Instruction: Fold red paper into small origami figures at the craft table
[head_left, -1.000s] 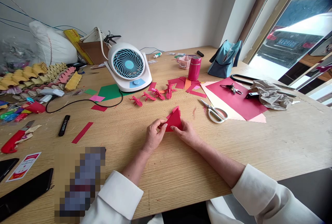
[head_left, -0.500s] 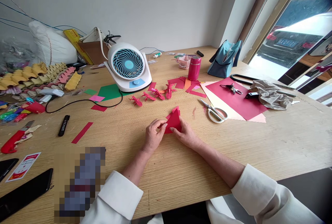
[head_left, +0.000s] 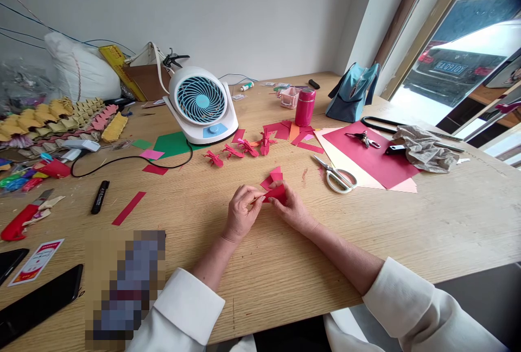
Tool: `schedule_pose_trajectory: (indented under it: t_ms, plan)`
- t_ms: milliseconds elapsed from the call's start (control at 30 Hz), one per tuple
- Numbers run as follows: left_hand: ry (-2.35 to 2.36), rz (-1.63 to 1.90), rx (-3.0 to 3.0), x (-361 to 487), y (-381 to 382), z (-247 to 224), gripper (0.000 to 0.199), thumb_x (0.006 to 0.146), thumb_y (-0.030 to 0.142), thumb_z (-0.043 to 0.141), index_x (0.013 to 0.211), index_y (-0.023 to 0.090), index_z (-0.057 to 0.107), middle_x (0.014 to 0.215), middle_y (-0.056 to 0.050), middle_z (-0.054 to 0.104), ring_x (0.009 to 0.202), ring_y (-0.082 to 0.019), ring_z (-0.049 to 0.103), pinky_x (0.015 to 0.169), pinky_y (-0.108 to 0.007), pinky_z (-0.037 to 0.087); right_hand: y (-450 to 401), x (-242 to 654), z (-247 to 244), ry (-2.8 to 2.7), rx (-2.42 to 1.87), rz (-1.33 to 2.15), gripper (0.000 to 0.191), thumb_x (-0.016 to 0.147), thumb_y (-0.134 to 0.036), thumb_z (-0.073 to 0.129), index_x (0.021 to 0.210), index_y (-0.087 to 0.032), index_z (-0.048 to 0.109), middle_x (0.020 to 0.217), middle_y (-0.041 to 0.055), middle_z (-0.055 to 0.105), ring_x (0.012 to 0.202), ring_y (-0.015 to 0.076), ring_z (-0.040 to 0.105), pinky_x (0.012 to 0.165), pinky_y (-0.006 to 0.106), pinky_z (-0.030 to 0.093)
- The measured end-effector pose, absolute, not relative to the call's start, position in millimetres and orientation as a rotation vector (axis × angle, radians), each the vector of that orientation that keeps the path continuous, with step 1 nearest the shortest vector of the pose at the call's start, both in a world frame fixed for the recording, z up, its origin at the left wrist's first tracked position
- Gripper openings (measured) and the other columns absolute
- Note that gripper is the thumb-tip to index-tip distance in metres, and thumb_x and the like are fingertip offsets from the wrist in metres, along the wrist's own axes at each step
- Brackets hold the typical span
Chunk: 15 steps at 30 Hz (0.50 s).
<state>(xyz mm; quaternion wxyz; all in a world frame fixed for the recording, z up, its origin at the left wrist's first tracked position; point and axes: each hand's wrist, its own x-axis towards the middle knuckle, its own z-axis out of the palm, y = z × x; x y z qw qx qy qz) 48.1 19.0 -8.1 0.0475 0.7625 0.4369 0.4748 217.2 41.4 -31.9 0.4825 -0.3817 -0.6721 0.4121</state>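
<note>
A small folded piece of red paper [head_left: 277, 194] is held between my two hands, just above the wooden table. My left hand [head_left: 244, 211] pinches its left corner between thumb and fingers. On the other side my right hand [head_left: 293, 209] grips it, thumb in front and fingers curled over the top edge. Right behind it lie small red paper pieces [head_left: 272, 177] on the table. Farther back stands a row of several red paper figures [head_left: 249, 148]. Scissors [head_left: 341, 179] with pale handles lie to the right of my hands.
A white and blue fan [head_left: 202, 102] stands at the back, its black cable running left. Large red paper sheets [head_left: 376, 162], a pink bottle [head_left: 305, 107] and a blue bag [head_left: 353, 94] are at the right. A black marker [head_left: 100, 197] and a red-handled knife [head_left: 24, 219] lie left.
The red paper stood up as a tall triangle; its tip has now come down and it looks lower and flatter. My right fingers have curled over its top. The small red pieces behind show more.
</note>
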Motion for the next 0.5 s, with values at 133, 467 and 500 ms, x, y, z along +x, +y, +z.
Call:
schedule_pose_trajectory:
  t_ms: [133, 467, 500]
  plan:
    - [1.495, 1.502, 2.472, 43, 16, -4, 0.017, 0.093, 0.02, 0.055, 0.094, 0.02, 0.072, 0.08, -0.004, 0.059, 0.076, -0.014, 0.056, 0.071, -0.026, 0.045, 45, 219, -29, -1.401, -0.949, 1.056, 0.03, 0.08, -0.034, 0.068, 0.107, -0.023, 0.057, 0.112, 0.0071, 0.06, 0.09, 0.018, 0.06, 0.076, 0.031, 0.052]
    - [1.489, 1.48, 2.783, 30, 16, 1, 0.024, 0.091, 0.014, 0.059, 0.109, 0.024, 0.071, 0.09, -0.004, 0.075, 0.078, -0.015, 0.065, 0.08, -0.033, 0.04, 42, 219, -10, -0.631, -0.781, 1.943, 0.029, 0.079, -0.039, 0.075, 0.093, -0.017, 0.062, 0.078, 0.0042, 0.071, 0.063, 0.0128, 0.066, 0.06, 0.024, 0.056]
    - [1.473, 1.49, 2.792, 31, 16, 2, 0.025, 0.091, 0.013, 0.059, 0.11, 0.025, 0.071, 0.092, -0.004, 0.075, 0.079, -0.015, 0.066, 0.08, -0.033, 0.04, 42, 219, -9, -0.608, -0.771, 1.962, 0.026, 0.079, -0.036, 0.076, 0.092, -0.017, 0.063, 0.079, 0.0043, 0.072, 0.064, 0.0129, 0.067, 0.061, 0.023, 0.057]
